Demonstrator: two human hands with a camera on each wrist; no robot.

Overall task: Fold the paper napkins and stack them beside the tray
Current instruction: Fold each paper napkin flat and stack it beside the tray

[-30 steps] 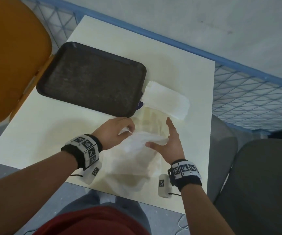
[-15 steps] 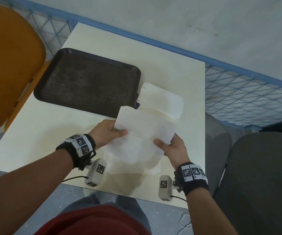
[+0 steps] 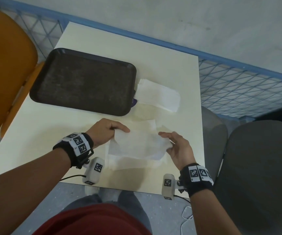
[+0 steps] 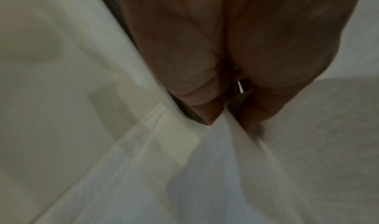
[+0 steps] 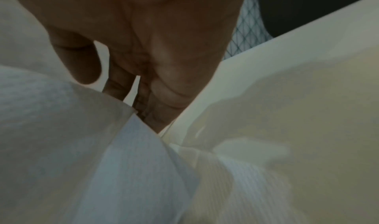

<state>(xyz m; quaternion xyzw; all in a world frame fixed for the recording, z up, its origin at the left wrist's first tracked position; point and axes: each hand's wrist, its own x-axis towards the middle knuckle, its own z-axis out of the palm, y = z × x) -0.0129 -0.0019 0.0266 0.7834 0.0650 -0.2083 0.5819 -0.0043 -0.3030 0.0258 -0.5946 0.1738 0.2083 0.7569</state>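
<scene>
Since the earlier frame the napkin (image 3: 137, 144) has dropped toward the table (image 3: 162, 68), pinched by left hand (image 3: 105, 131) and right hand (image 3: 179, 148) — limp corners may misalign, skewing the fold.

You hold a thin paper napkin (image 3: 137, 144) whose sheet is matt white and soft, faintly ribbed with a fine embossed grain that shows close to your right hand (image 5: 143, 37), and light passes through it so the layers beneath show dimly. The folded stack of napkins (image 3: 159, 94) is the same matt white paper, its edges slightly uneven. The tray (image 3: 84, 82) looks like dark brown plastic, its floor rough and scuffed, its rim smoother. The table (image 3: 162, 65) has a smooth cream laminate top with a slight sheen. The chair (image 3: 6, 70) is smooth orange plastic.
</scene>
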